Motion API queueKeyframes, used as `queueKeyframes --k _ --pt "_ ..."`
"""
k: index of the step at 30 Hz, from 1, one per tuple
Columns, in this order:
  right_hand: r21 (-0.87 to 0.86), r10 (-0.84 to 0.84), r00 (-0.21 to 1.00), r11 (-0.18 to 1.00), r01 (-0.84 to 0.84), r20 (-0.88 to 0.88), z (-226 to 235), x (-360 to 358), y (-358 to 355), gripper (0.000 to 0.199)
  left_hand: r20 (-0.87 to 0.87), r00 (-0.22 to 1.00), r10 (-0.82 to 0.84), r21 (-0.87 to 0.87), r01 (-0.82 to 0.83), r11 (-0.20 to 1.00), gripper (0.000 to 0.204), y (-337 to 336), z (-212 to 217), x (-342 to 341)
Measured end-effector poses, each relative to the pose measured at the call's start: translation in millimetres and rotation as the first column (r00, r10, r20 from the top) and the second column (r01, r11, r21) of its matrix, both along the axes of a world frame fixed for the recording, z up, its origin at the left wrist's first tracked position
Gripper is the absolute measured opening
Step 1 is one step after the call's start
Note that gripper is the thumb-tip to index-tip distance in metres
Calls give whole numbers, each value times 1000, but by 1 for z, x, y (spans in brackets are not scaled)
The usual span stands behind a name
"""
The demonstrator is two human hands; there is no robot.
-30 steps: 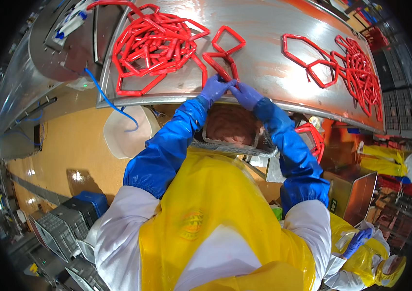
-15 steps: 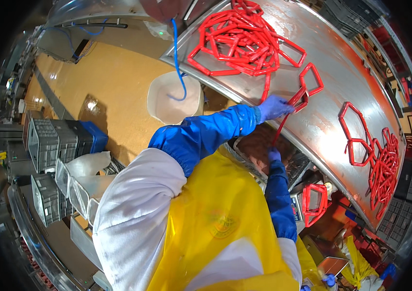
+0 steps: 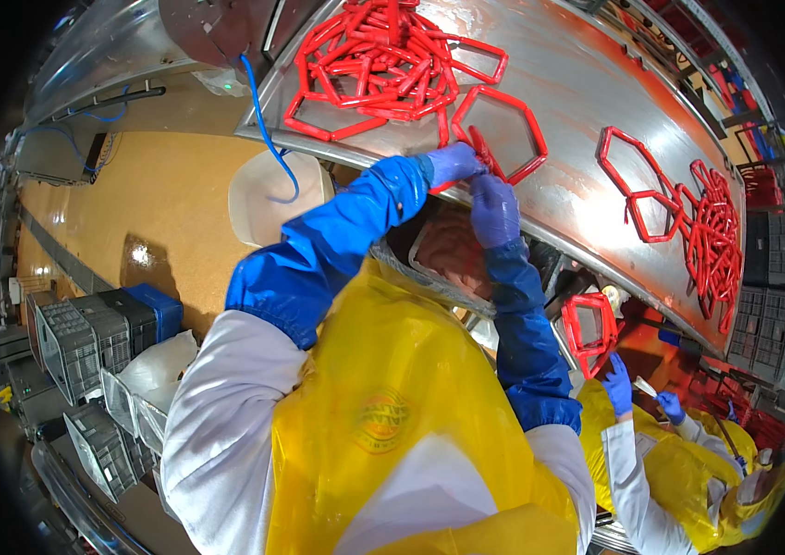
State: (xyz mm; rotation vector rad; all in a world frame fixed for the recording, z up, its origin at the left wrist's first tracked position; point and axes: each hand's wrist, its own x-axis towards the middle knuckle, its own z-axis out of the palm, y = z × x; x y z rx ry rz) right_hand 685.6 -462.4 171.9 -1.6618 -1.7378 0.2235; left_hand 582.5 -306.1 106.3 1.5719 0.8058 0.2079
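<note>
A loop of red sausage links (image 3: 533, 129) lies at the near edge of the steel table (image 3: 559, 69), and its near end runs into my hands. My left hand (image 3: 455, 164), in a purple glove, is closed on the links there. Close beside it, my right hand (image 3: 495, 211), gloved the same, is raised with its fingers closed at the same links; the fingertips are partly hidden. Farther off to the left a large tangled heap of red sausage links (image 3: 376, 69) rests on the table, with a strand trailing toward my left hand.
A tub of pinkish contents (image 3: 453, 254) sits below the table edge. More sausage strings (image 3: 711, 236) lie at the table's right. A coil of links (image 3: 588, 326) rests beyond my right forearm. A co-worker's gloved hand (image 3: 618, 384) reaches near it. A white bin (image 3: 245, 194) and grey crates (image 3: 87, 338) stand left.
My right hand has come up from below the table edge to beside my left hand. The strand stretched between them no longer shows. The view has shifted, and a co-worker now shows at lower right.
</note>
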Motion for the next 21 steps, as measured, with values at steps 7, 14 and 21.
queueKeyframes --k 7,14,21 --pt "-166 -258 842 965 202 -474 -65 8 22 17 -98 986 -136 -117 124 985 23 -3 2 -31" --pt "-211 -319 824 946 246 -468 -56 3 20 14 -100 995 -6 301 36 953 27 -15 3 -49" --pt "-424 -404 869 866 264 -285 14 18 20 25 256 956 144 -298 -64 952 27 -40 20 -36"
